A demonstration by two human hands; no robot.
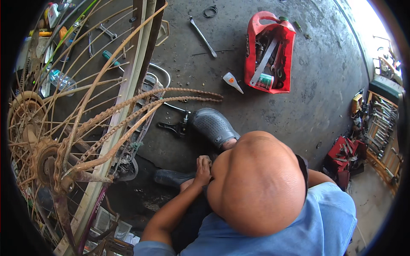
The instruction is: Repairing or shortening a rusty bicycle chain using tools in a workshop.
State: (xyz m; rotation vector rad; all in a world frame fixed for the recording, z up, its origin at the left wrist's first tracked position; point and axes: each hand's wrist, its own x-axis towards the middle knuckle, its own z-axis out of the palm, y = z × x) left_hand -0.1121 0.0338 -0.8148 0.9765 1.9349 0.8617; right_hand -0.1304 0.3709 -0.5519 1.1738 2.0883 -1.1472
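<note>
The left hand [204,167] curls beside a bare knee [261,183], and I cannot tell whether it pinches anything; the right hand is hidden. Just beyond is a gray clog [213,123]; a rusty chain [171,89] reaches from the left, and a red container [289,57] of tools sits far off.

Right grip hidden behind the bent knee [265,187], rusty wheel [29,133] cut off leftward

Rusty brown bicycle chain [179,89], two long strands converging rightward.
</note>
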